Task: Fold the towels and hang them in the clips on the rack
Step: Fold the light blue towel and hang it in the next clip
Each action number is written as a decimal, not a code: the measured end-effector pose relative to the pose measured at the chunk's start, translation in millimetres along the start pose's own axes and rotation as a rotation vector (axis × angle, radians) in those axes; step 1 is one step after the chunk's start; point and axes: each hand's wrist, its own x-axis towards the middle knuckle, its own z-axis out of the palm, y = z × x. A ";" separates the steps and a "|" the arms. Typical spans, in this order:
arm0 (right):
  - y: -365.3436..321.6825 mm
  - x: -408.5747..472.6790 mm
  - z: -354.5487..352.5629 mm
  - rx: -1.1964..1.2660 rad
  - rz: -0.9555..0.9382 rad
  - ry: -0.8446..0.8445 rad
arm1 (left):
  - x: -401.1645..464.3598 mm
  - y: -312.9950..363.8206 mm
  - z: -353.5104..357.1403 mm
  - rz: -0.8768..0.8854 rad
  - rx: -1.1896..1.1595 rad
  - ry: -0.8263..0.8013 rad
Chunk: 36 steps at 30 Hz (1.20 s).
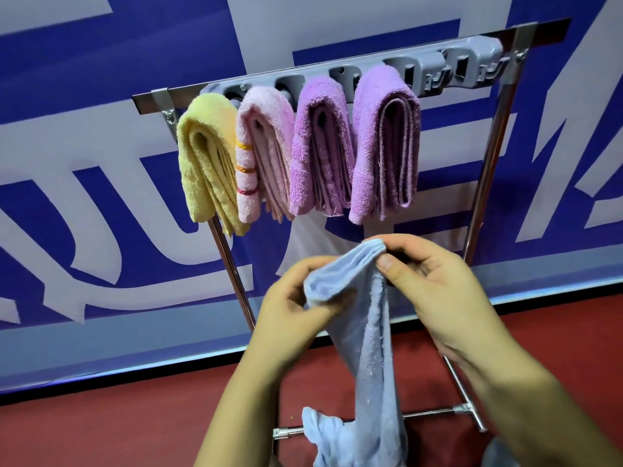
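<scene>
Terry cloth, light and limp, is what we judge the blue towel to be in the head view: our left hand and right hand each pinch its bunched top fold, below the rack, and we would keep our grip there. Four folded towels fill the left clips; the free clips sit right, unobstructed.

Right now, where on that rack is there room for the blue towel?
The clip bar is bare right of the darker purple towel. The left is crowded: yellow towel, pink towel, lilac towel hang packed together.
</scene>
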 end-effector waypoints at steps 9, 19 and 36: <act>-28.9 33.3 -10.6 0.122 -0.098 0.021 | 44.9 58.5 -14.3 0.131 -0.088 0.051; -32.5 34.6 -2.4 0.051 -0.246 0.078 | 50.9 74.3 -26.9 0.182 0.022 0.075; -41.4 47.0 11.9 0.034 -0.256 0.022 | 74.8 123.5 -31.4 0.482 0.778 -0.309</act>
